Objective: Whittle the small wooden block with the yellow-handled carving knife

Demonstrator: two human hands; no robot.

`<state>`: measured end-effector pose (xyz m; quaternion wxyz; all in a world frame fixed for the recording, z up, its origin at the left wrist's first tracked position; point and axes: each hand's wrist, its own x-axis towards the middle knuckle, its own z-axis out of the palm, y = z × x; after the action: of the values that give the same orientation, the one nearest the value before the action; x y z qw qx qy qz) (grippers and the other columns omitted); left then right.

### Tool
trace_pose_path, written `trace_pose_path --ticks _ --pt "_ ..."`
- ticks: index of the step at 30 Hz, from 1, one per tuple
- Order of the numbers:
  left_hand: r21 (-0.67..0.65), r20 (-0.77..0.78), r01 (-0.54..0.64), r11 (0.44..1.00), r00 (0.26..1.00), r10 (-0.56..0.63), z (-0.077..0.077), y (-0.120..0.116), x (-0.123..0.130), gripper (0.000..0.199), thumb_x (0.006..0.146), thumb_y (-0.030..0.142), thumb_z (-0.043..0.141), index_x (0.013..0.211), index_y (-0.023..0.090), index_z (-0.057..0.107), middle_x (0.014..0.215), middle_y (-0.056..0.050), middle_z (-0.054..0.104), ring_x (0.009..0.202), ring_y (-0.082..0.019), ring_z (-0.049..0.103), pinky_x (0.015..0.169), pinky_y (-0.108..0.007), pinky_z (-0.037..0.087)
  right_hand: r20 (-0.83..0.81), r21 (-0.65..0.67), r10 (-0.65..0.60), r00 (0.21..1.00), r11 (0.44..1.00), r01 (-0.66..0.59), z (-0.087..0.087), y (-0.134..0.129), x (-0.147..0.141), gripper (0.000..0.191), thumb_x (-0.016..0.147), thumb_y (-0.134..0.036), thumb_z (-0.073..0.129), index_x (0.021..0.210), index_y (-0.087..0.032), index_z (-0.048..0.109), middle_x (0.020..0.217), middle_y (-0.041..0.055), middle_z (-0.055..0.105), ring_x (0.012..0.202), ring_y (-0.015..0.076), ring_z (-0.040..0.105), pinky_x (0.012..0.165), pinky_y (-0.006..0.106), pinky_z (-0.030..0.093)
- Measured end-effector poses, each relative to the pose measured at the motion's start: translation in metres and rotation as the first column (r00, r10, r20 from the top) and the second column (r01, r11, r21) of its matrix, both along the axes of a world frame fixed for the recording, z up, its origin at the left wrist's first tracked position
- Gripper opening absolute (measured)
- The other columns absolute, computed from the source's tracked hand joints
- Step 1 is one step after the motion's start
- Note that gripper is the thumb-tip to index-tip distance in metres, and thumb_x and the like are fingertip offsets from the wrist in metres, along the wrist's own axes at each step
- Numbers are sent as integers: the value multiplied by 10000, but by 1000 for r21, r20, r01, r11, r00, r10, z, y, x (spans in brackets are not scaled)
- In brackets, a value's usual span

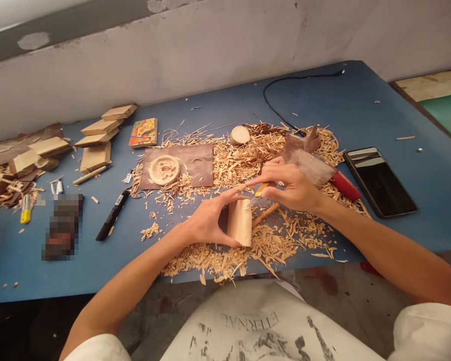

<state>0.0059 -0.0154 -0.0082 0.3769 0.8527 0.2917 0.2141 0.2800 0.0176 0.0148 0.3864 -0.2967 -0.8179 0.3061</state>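
A white shirt (244, 301) is closest. The left hand (210, 219) grips a block (239, 223); the right hand (295, 186) holds a yellow knife (262, 189) at its edge, near curly shavings (220, 261).

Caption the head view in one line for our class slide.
The left hand grips a wooden block; the right hand holds a yellow cutter at its edge, amid wood shavings.
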Motion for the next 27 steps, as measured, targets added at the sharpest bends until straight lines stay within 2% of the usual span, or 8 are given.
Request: trace_pose_path --ticks 5,9,13,17,21,24,27 --pt "7 14 9 1000 1000 -9 0 0 -1 1263 605 526 911 1610 324 174 1465 -156 616 1328 -428 609 1066 -614 509 -15 -2 25 1000 1000 -25 -1 -1 -1 352 974 -566 619 1118 -286 775 775 -43 674 708 121 530 828 354 324" --pt "22 24 16 1000 1000 -17 -1 2 -1 1259 609 545 906 1614 328 180 1546 -177 531 1336 -428 603 1073 -605 505 -42 8 49 998 999 -49 -2 0 0 349 970 -546 637 1097 -252 776 738 -44 652 695 118 511 822 346 317" --pt "40 69 30 999 997 -32 -1 2 -1 1253 610 540 918 1610 330 193 1514 -158 571 1349 -421 595 1067 -589 517 -8 15 73 997 997 -73 1 -1 0 348 980 -517 638 1087 -212 768 720 -41 609 696 113 490 826 348 315" --pt "52 60 18 998 998 -21 -1 0 -1 1223 581 493 941 1589 343 265 1520 -146 566 1336 -424 605 1070 -605 515 45 196 30 999 980 -38 3 -6 -3 417 983 -571 596 1103 -202 749 703 -38 562 706 131 487 837 367 331" --pt "14 30 -4 1000 1000 3 1 -1 1 1195 580 465 941 1580 303 308 1464 -136 620 1333 -422 607 1093 -601 510 45 402 -42 998 915 20 3 -14 -6 462 969 -603 592 1214 -227 703 752 -28 611 724 143 511 850 376 353" --pt "49 58 -3 999 998 0 0 -2 2 1237 563 461 948 1593 315 281 1521 -136 569 1334 -428 604 1072 -586 536 83 477 -64 994 879 17 4 -19 -9 502 982 -641 525 1261 -254 681 746 -34 612 720 143 517 863 374 362" --pt "70 74 -27 997 997 22 -1 -3 2 1284 543 474 960 1607 330 256 1570 -129 517 1318 -424 619 1050 -562 563 135 502 -43 990 864 -30 5 -23 -12 510 1003 -634 480 1252 -240 687 730 -35 586 718 141 502 877 371 365"
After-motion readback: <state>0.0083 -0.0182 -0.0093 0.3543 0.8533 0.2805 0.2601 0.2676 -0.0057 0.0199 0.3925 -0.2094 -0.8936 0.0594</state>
